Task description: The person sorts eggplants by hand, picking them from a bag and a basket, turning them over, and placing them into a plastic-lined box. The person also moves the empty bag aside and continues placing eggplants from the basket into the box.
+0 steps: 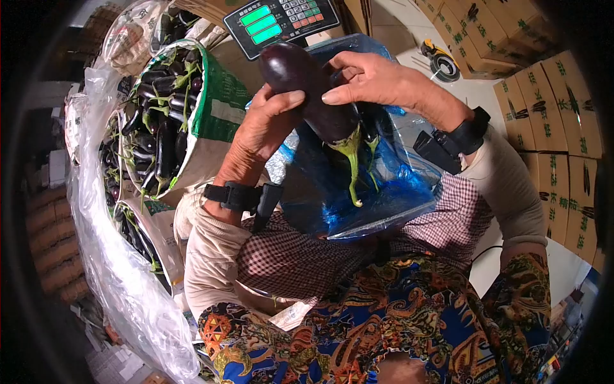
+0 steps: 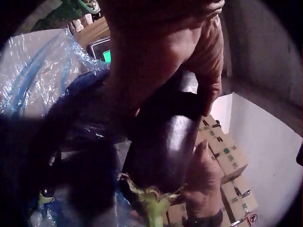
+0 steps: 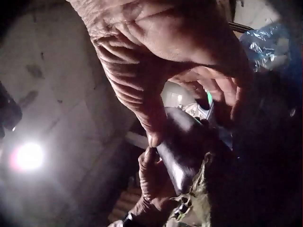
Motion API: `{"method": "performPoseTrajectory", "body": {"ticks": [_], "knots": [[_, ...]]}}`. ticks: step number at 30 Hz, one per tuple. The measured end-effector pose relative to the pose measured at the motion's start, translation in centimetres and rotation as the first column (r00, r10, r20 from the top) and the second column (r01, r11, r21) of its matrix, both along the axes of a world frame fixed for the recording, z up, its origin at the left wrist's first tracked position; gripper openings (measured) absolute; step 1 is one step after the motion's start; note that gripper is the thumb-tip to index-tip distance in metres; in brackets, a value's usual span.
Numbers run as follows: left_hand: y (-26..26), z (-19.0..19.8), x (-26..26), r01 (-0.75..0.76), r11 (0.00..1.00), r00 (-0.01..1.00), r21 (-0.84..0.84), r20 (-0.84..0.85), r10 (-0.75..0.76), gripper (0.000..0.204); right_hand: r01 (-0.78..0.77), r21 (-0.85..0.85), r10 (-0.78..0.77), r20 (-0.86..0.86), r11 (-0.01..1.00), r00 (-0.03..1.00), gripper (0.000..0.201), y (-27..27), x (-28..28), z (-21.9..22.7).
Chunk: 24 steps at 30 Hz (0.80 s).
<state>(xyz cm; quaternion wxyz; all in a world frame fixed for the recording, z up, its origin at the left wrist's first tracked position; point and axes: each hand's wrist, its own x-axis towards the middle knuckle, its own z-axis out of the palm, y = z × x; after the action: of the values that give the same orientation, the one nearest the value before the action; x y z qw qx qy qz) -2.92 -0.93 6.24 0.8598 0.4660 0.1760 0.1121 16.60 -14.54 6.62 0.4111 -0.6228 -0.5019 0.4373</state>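
Observation:
A large, dark purple eggplant (image 1: 329, 118) is held up over a blue plastic bag (image 1: 377, 217), its green stem hanging toward the person. My left hand (image 1: 261, 121) grips its left side near the rounded end, thumb laid across the skin. From the right, my right hand (image 1: 393, 80) holds it with the thumb against its side and the fingers bent; the right wrist view has that thumb tip at the eggplant's (image 3: 182, 146) edge. Behind it, a second green stem (image 1: 372, 157) shows in the bag, its eggplant mostly hidden.
A digital scale (image 1: 281, 25) with lit green displays stands beyond the bag. At left are sacks (image 1: 220, 96) full of eggplants (image 1: 163, 137), beside clear plastic sheeting (image 1: 109, 256). Printed cartons (image 1: 543, 109) are stacked at right, with a tape dispenser (image 1: 441, 63) on the floor.

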Motion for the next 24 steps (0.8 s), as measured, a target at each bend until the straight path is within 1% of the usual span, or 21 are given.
{"method": "performPoseTrajectory", "body": {"ticks": [1, 3, 5, 7, 8, 9, 11, 12, 14, 16, 17, 19, 20, 23, 24], "knots": [[0.1, 0.2, 0.1, -0.004, 1.0, 1.0, -0.029, 0.031, 0.004, 0.049, 0.021, 0.002, -0.021, -0.09, 1.0, 0.996, 0.082, -0.2, 0.0, 0.5], [0.1, 0.4, 0.1, -0.012, 0.997, 0.997, -0.082, 0.08, 0.019, 0.05, -0.015, -0.035, 0.004, -0.287, 0.999, 0.958, 0.076, -0.7, -0.2, 1.0], [-0.1, 1.0, 0.3, 0.0, 0.993, 0.991, -0.119, 0.132, 0.016, 0.051, -0.079, -0.07, 0.038, -0.461, 0.994, 0.886, 0.071, -0.7, -0.1, 1.1], [-0.2, 1.1, 0.4, 0.007, 0.995, 0.99, -0.103, 0.139, 0.008, 0.052, -0.176, -0.1, 0.078, -0.615, 0.979, 0.785, 0.065, -0.6, 0.0, 0.8], [-0.2, 1.0, 0.5, 0.01, 0.995, 0.991, -0.097, 0.134, 0.004, 0.052, -0.203, -0.098, 0.104, -0.604, 0.974, 0.79, 0.061, -0.6, 0.1, 0.7], [-0.1, 1.0, 0.4, 0.012, 0.996, 0.992, -0.091, 0.129, 0.0, 0.052, -0.199, -0.084, 0.111, -0.593, 0.976, 0.797, 0.061, -0.6, 0.0, 0.7], [0.0, 1.1, 0.3, 0.027, 1.0, 0.993, -0.015, 0.112, -0.025, 0.052, -0.188, -0.056, 0.123, -0.571, 0.981, 0.812, 0.062, -0.8, -0.2, 0.7], [0.1, 1.2, 0.3, 0.036, 0.999, 0.994, 0.024, 0.105, -0.038, 0.052, -0.162, -0.06, 0.108, -0.519, 0.985, 0.848, 0.063, -0.9, -0.2, 0.7], [-0.1, 1.5, 0.3, -0.009, 0.997, 0.999, 0.08, 0.053, 0.005, 0.054, -0.114, -0.063, 0.078, -0.409, 0.992, 0.909, 0.064, -0.9, -0.2, 0.6], [-0.5, 1.8, 0.2, -0.041, 0.992, 0.999, 0.119, 0.014, 0.04, 0.057, -0.049, -0.048, 0.037, -0.227, 0.998, 0.973, 0.068, -1.0, -0.6, 1.0], [-0.4, 1.8, 0.2, -0.033, 0.992, 0.999, 0.123, -0.009, 0.034, 0.057, -0.017, -0.036, 0.012, -0.132, 0.999, 0.991, 0.07, -1.0, -0.7, 1.2], [-0.2, 1.6, 0.1, -0.015, 0.992, 0.998, 0.129, -0.056, 0.022, 0.057, 0.009, -0.052, -0.008, 0.021, 0.999, 1.0, 0.066, -0.8, -0.6, 1.1], [-0.3, 1.7, 0.1, -0.019, 0.989, 0.998, 0.144, -0.051, 0.027, 0.057, 0.023, -0.059, -0.017, 0.099, 0.998, 0.995, 0.064, -0.7, -0.5, 1.1], [-0.6, 2.2, 0.0, -0.038, 0.984, 0.999, 0.171, -0.023, 0.042, 0.058, 0.093, 0.009, -0.092, 0.3, 0.996, 0.95, 0.067, -0.7, -1.0, 1.6], [-0.6, 2.3, 0.0, -0.046, 0.985, 0.999, 0.168, -0.005, 0.047, 0.059, 0.103, 0.061, -0.118, 0.352, 0.993, 0.928, 0.068, -0.7, -1.2, 1.5]]}}
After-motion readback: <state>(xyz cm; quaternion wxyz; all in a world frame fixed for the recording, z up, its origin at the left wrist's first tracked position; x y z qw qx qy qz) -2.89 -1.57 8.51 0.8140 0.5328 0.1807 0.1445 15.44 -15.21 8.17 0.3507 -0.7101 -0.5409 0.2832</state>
